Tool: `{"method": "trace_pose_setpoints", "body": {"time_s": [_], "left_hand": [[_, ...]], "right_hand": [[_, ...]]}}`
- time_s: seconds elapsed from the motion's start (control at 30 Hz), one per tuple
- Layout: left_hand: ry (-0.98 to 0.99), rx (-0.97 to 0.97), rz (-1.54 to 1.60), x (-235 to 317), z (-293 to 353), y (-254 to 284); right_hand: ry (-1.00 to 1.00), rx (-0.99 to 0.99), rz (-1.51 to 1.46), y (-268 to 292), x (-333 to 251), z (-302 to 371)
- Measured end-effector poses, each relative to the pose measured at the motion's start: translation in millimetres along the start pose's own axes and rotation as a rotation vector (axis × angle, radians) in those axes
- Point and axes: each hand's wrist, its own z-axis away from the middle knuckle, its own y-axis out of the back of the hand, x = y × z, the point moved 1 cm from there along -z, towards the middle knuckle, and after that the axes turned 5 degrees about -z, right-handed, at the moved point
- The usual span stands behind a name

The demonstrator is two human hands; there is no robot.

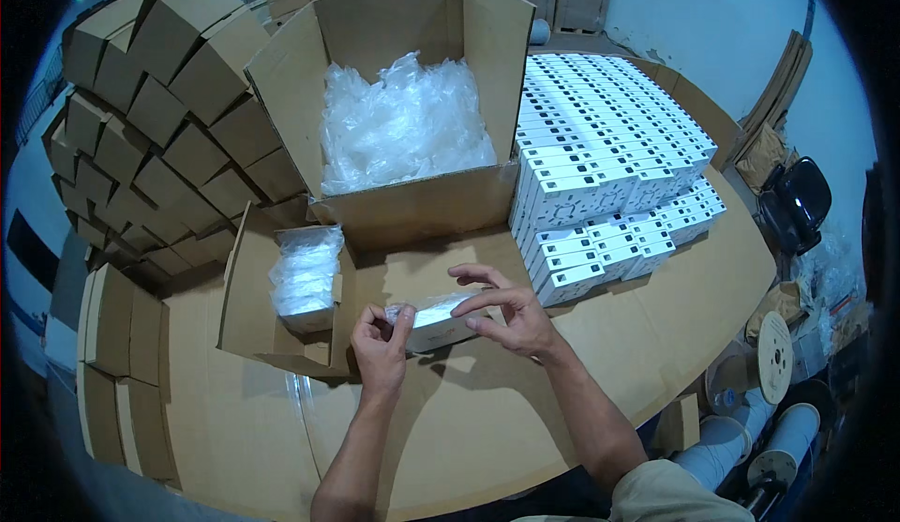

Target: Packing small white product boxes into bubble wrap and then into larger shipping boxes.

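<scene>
A slim white box (441,333) in a clear plastic bag lies just above the cardboard-covered table between my hands. My left hand (381,346) pinches its left end, thumb and fingers closed on the plastic. At the other end, my right hand (514,317) has its thumb and a bent finger against the wrapped box, while another finger stretches out above it. Left of them stands an open cardboard carton (265,336) holding a row of plastic-wrapped boxes (307,273). Part of the box's ends is hidden by my fingers.
A large open carton (412,215) full of clear plastic bags (403,128) stands at the back. White boxes (609,161) are stacked in rows to the right. Cardboard cartons (178,137) pile up at the left. Spools (773,358) and a black chair (795,205) are beyond the table's right edge.
</scene>
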Motion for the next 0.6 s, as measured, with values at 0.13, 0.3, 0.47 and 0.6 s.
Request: {"method": "trace_pose_setpoints", "body": {"time_s": [0.13,0.3,0.47,0.6], "left_hand": [[-0.018,0.006,0.037,-1,0,2],[-0.01,-0.02,0.013,1,0,2],[-0.011,-0.027,0.036,-2,-1,3],[-0.049,-0.01,0.103,3,1,-1]], "right_hand": [[-0.178,-0.031,0.058,-4,-7,-3],[-0.275,-0.004,0.063,-5,-2,-1],[-0.258,-0.009,0.121,-5,5,-1],[-0.373,0.049,0.039,-9,-5,-3]]}}
